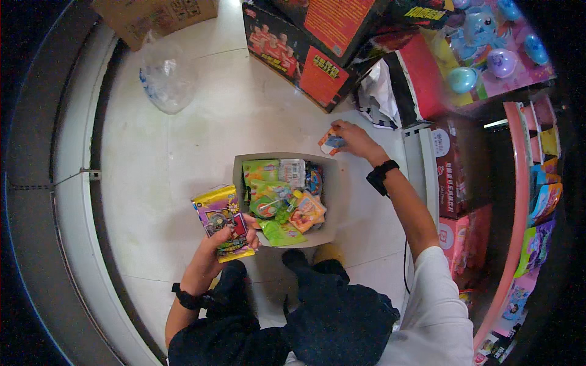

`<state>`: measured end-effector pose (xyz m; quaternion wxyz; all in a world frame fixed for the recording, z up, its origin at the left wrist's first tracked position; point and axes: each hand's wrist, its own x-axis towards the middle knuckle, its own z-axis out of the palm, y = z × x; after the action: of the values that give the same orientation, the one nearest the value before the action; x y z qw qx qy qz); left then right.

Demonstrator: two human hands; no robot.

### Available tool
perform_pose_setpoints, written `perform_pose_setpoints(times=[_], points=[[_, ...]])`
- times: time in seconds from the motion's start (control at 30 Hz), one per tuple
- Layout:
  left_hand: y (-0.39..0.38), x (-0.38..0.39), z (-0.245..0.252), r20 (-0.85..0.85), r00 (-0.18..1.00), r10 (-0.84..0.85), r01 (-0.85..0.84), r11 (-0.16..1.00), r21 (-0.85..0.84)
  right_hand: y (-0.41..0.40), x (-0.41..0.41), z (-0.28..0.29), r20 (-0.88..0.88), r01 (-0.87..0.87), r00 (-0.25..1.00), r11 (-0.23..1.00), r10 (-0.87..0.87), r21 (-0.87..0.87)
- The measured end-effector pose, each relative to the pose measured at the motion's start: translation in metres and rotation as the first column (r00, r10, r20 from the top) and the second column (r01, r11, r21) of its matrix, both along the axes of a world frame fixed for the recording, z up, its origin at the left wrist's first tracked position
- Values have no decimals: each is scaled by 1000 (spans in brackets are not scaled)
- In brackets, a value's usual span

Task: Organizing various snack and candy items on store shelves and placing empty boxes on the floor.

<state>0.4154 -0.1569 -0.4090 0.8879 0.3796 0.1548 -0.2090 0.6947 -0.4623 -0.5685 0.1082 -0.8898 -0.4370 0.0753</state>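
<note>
My left hand (pixel 224 240) grips a yellow and purple foil packet (pixel 223 219), which bears writing and a picture. It is held just left of an open cardboard box (pixel 333 201) on the floor. My right hand (pixel 352 137) is past the box's far right corner, with a small orange and white packet (pixel 332 142) in its fingers. Inside the box are green snack pouches (pixel 261 169), an orange packet (pixel 306 212), a clear pack with a white label (pixel 292 171) and other mixed packets. One green pouch (pixel 281 232) lies against the near wall.
A crumpled clear plastic bag (pixel 167 78) and a brown carton (pixel 158 18) are at the far left. Large black and red cartons (pixel 297 59) stand ahead. Shelves with packaged goods (pixel 451 178) line the right; a metal shelf base (pixel 78 183) runs along the left.
</note>
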Motion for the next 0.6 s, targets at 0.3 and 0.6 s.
perform_pose_setpoints(times=[0.3,0.6], points=[[9,-10,0,48,999,-6,4,999,52,-3,6,1,-153,230,949,935,-277,-271],[79,-27,25,266,902,341,-403,884,235,-22,-40,-1,-539,406,764,914,-354,-25]])
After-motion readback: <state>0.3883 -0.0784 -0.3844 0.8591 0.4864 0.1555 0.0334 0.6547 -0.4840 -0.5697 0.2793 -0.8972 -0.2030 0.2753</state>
